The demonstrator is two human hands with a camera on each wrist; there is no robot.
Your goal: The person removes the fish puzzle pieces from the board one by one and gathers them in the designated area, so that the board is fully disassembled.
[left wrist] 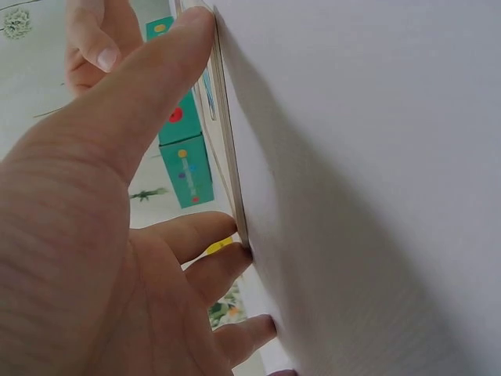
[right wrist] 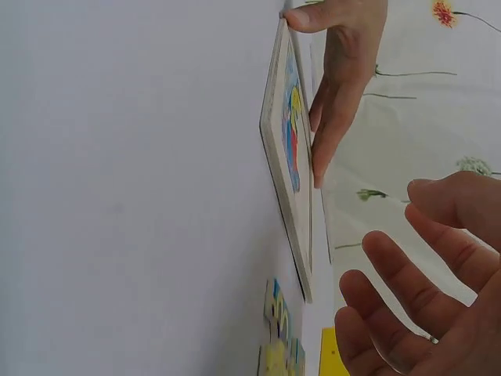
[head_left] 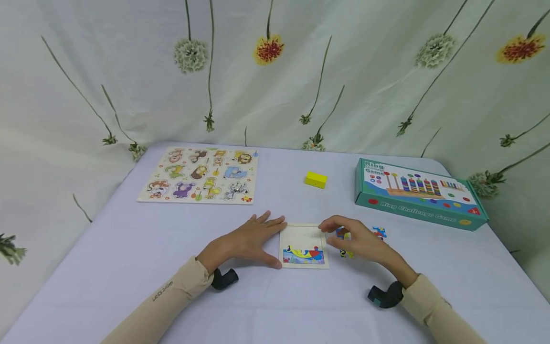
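Animal board [head_left: 197, 176] far left; left hand [head_left: 253, 239], fingers spread, touches left edge of wooden puzzle frame [head_left: 302, 234], mid-table [head_left: 301, 306], near half filled. Yellow block [head_left: 315, 180] lies farther back; right hand [head_left: 361, 239] hovers at frame's right side, thumb and fingers apart, holding nothing, loose pieces [head_left: 346, 253] below, green box [head_left: 421, 195] far right.

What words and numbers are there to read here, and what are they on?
"Ring Challenge Game": along the front side of the green box.
"Ring Challenge Game": again on its top, in a corner, the middle word very small.
Dark lettering on the left sleeve: too small to read.
Any mark on the red patch on the box's top: too small to read.
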